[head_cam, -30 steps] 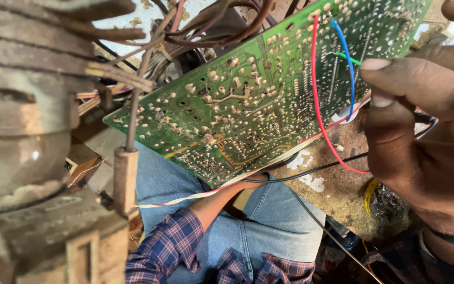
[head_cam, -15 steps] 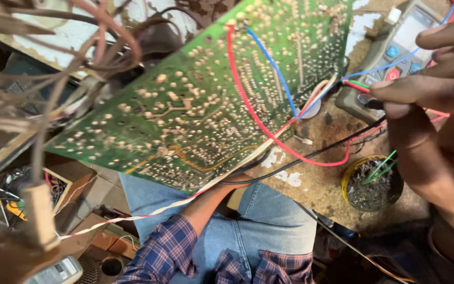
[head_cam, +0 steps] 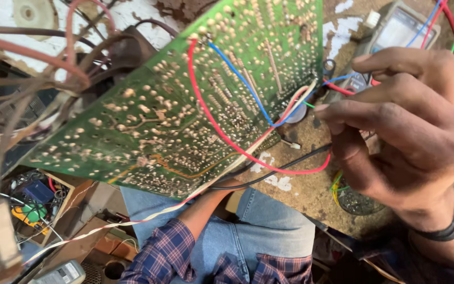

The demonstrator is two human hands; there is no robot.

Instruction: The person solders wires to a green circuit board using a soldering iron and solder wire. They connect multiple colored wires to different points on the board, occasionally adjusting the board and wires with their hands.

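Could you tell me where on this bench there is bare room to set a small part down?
The barest patch is the brown benchtop between the green circuit board, the right hand and the wire-filled tub. The left, with tangled cables and a parts box, is crowded.

My right hand (head_cam: 405,131) is raised, fingers (head_cam: 374,113) bent and bunched leftward, thumb below them, a dark band on the wrist. My left forearm (head_cam: 206,208) reaches up, plaid-sleeved; that hand is hidden.

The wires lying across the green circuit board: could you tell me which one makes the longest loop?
The red wire: it sweeps from the circuit board's top down past its lower edge, while the blue wire runs short and straight.
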